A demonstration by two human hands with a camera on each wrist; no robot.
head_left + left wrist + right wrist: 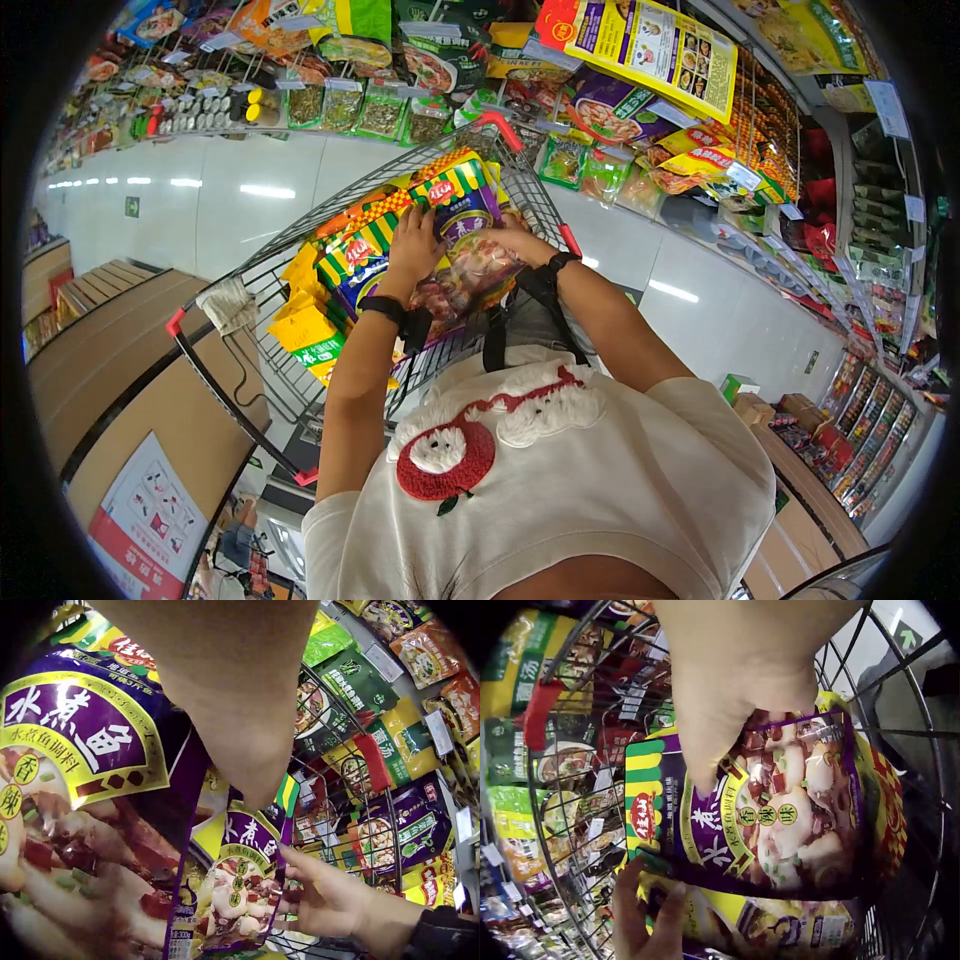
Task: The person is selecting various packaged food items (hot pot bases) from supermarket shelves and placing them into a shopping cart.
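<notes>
Packet [802,799], glossy purple, sits at the right in our wire cart [501,133]; our right hand [511,244] pinches its edge, our left hand [415,246] lies straight-fingered on striped packets [344,262]. We judge it soft, slippery, light, best held by sealed edges.

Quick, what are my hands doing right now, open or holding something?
Left hand: touching packets; whether it grips can't be told.
Right hand: closed, holding a purple packet.

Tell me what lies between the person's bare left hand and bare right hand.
A purple plastic food packet with a yellow-edged label lies between left hand and right hand in the head view.
</notes>
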